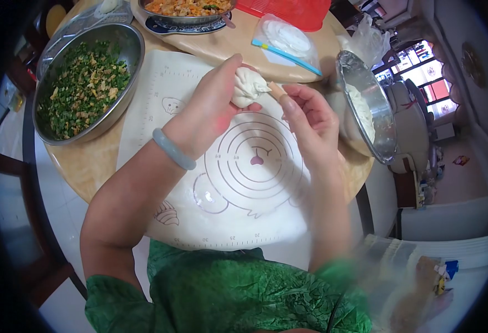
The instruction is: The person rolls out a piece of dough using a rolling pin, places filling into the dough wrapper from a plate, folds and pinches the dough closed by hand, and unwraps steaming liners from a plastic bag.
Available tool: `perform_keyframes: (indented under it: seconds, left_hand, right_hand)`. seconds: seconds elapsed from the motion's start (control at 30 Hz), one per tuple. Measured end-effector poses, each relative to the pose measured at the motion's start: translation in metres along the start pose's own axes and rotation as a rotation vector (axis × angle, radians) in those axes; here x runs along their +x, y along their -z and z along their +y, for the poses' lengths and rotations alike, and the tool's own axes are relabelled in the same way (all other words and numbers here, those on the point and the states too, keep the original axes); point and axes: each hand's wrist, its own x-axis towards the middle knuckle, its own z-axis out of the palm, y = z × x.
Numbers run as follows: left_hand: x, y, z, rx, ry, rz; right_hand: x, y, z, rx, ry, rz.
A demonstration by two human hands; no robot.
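My left hand (pixel 216 94), with a grey bangle on its wrist, is wrapped around a white dough bun (pixel 248 87). Pleats gather on the bun's right side into a small twisted tip. Close by that tip is my right hand (pixel 310 114), its thumb and fingers drawn together. A short tan piece (pixel 277 92) shows at its fingertips, almost against the dough; whether it is a covered fingertip or a small stick I cannot make out. Both hands are raised over a white printed dough mat (pixel 244 222) with circles and ruler marks.
A steel bowl (pixel 135 66) of chopped greens filling stands at the left. At the right is a metal basin (pixel 385 119) with white dough or flour. Behind are a dish of orange filling (pixel 191 6), a zip bag (pixel 291 44) of white rounds and a red tray (pixel 305 14).
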Motion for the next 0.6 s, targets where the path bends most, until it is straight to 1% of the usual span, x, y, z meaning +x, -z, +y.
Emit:
perform_keyframes:
  seconds: [0.03,0.23,0.4,0.43,0.5,0.6]
  left_hand:
    - [-0.003,-0.002,-0.001,0.003,-0.057,0.004]
    - [-0.009,-0.011,-0.013,0.054,-0.237,-0.038]
    - [-0.014,-0.015,-0.015,0.064,-0.250,-0.061]
    - [-0.013,-0.014,-0.016,0.057,-0.249,-0.074]
    - [-0.008,-0.006,-0.015,0.000,-0.129,-0.133]
    - [-0.008,0.001,-0.009,-0.038,0.029,-0.222]
  right_hand:
    - [0.000,-0.003,0.002,-0.005,0.012,-0.001]
    - [-0.002,-0.009,0.019,-0.045,0.053,0.025]
    - [-0.003,-0.012,0.021,-0.106,0.140,0.061]
    - [-0.003,-0.011,0.019,-0.231,0.235,0.025]
    - [0.000,-0.006,0.012,-0.480,0.424,-0.049]
    - [0.008,-0.004,0.010,-0.745,0.819,-0.104]
